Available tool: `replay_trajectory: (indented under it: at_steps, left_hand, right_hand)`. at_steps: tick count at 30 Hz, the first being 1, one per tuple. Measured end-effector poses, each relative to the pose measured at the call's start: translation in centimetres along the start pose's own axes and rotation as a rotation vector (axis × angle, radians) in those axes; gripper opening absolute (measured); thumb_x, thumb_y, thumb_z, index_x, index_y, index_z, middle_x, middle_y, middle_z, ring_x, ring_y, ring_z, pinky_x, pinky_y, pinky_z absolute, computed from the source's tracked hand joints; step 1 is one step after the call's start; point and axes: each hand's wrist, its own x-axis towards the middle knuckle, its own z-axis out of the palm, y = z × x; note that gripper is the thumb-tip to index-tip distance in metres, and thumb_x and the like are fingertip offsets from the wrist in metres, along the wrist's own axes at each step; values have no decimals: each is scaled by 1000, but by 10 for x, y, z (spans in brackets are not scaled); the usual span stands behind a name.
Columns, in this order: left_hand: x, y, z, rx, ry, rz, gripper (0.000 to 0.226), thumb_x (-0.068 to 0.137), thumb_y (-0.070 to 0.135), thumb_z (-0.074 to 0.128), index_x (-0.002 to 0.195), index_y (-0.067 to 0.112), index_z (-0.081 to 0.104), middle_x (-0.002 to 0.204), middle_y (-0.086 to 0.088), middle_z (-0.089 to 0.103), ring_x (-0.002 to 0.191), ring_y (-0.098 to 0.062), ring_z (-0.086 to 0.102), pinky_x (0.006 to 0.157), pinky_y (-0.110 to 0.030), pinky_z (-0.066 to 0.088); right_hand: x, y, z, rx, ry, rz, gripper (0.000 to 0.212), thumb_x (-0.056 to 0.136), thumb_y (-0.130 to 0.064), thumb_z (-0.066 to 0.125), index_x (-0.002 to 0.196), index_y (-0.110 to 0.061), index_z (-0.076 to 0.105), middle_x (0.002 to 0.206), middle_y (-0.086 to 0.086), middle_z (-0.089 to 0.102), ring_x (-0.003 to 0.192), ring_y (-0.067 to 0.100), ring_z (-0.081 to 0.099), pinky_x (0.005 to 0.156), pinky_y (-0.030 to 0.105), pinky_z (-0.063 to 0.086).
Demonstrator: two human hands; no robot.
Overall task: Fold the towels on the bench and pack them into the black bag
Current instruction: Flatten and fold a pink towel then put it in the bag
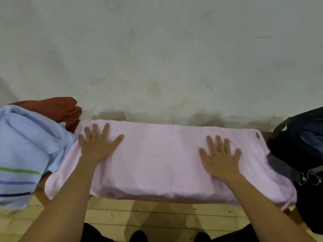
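Both hands, left (97, 144) and right (221, 157), press flat with spread fingers on a long pale pink terry towel (157, 159) laid smooth across the tabletop.

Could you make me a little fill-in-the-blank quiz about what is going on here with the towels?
1. Both hands, left hand and right hand, press flat on the ____ towel.
2. The black bag sits at the towel's ____ end.
3. The striped towel is light ____.

Answers: pink; right; blue
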Motion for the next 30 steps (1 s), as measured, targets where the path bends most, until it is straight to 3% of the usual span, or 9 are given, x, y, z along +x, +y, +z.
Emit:
replay_trajectory:
  at_steps: [4, 6, 10, 13, 16, 19, 24, 30]
  left_hand:
    - [19, -7, -7, 30, -52, 12, 107, 62, 101, 15, 152, 46, -5, 164, -2, -11, 150, -28, -12, 115, -57, -11]
    - [26, -14, -9, -20, -45, 42, 111, 63, 100, 25, 154, 42, 1, 165, -1, -8, 151, -25, -9, 117, -55, -7]
    - [20, -26, -8, -288, 250, -89, 116, 69, 79, 63, 153, 11, 20, 159, -16, 18, 148, -33, 15, 119, -51, 17]
    - [12, -27, -13, -274, 198, -165, 121, 66, 84, 59, 148, 1, 27, 150, -23, 35, 137, -40, 35, 111, -52, 33]
    - [7, -19, -10, -201, 40, -154, 118, 78, 80, 49, 155, 5, 2, 162, -18, 6, 150, -32, 8, 120, -49, 13]
    - [9, -18, -15, -157, -24, -144, 124, 74, 86, 43, 155, 6, -5, 163, -13, -8, 151, -27, -7, 122, -43, 1]
    - [23, -33, -27, -181, -90, -127, 129, 67, 90, 47, 156, 11, -3, 164, -7, -11, 150, -23, -12, 122, -42, -1]
    - [6, -39, -32, -189, -130, -104, 98, 93, 66, 39, 155, 4, -3, 163, -13, -8, 151, -26, -6, 122, -42, 3]
  right_hand:
    - [0, -5, 0, -24, 1, 11, 72, 95, -69, 8, 157, -36, -11, 166, -2, -16, 152, 28, -15, 117, 61, -7]
    - [0, -5, 1, -28, 10, 6, 72, 96, -68, 9, 157, -35, -10, 166, -1, -14, 152, 28, -13, 118, 61, -6]
    - [-1, -7, 0, -15, 6, -2, 72, 97, -66, 10, 157, -34, -9, 166, -1, -13, 152, 27, -13, 118, 61, -5]
    - [-4, -13, -1, -50, 25, -32, 73, 96, -68, 8, 157, -32, -11, 166, 0, -14, 152, 25, -15, 117, 63, -8]
    - [-7, -21, 0, -75, 31, -81, 74, 95, -69, 6, 156, -33, -14, 165, 0, -16, 151, 23, -18, 116, 62, -10]
    - [-6, -26, 3, -48, -45, -87, 73, 95, -69, 7, 155, -34, -17, 164, -1, -21, 151, 22, -19, 118, 60, -9]
    - [-2, -23, 3, -37, -47, -95, 74, 95, -70, 8, 155, -36, -17, 164, -3, -23, 151, 21, -19, 119, 59, -9]
    - [-4, -32, 1, -37, -17, -113, 73, 95, -68, 10, 156, -34, -14, 165, 0, -17, 152, 21, -15, 119, 61, -5]
